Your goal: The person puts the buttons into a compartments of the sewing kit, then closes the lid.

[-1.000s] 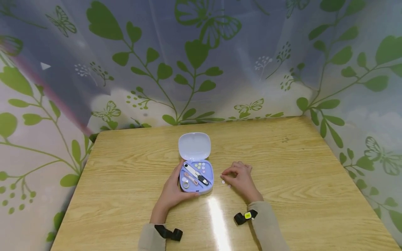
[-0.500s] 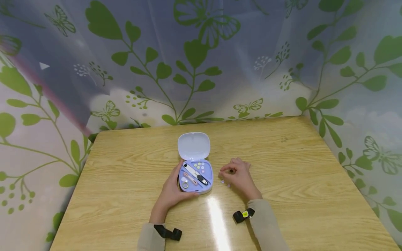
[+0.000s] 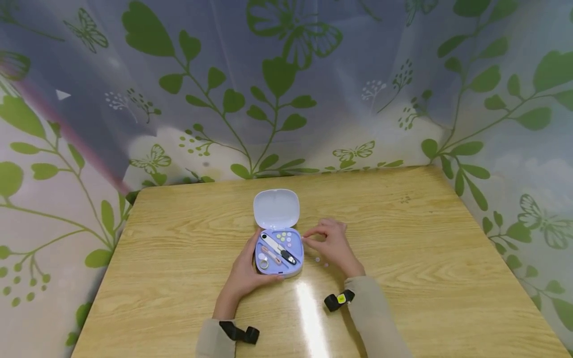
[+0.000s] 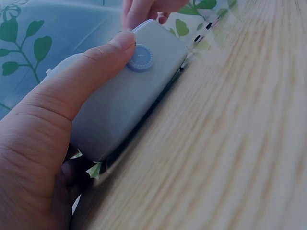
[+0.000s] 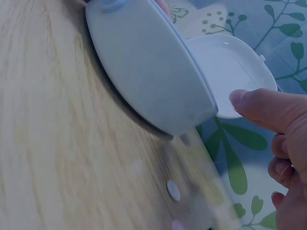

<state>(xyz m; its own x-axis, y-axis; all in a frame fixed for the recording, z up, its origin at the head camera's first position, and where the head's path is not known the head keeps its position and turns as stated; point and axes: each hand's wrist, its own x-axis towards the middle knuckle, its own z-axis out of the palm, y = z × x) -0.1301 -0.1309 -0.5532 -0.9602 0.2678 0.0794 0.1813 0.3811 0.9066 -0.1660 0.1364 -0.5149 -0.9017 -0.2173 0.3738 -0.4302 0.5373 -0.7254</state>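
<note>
My left hand holds an open lavender sewing box from its left side, with the thumb along the front wall by the round catch. Inside lie a long white-and-black tool, a small pink piece, a ring-shaped piece and several buttons. At the box's right edge, my right hand pinches thumb and index finger together, seemingly on a small button that the fingers hide. Two loose buttons, a white one and a pinkish one, lie on the table below that hand.
The box's white lid stands tilted back behind it. Wood-grain table extends all round, with a bright reflection in front of the box. A leaf-patterned curtain hangs along the back and sides.
My right hand has lifted from beside the loose buttons and moved left and away from me to the box's right edge. The left hand and box have stayed put.
</note>
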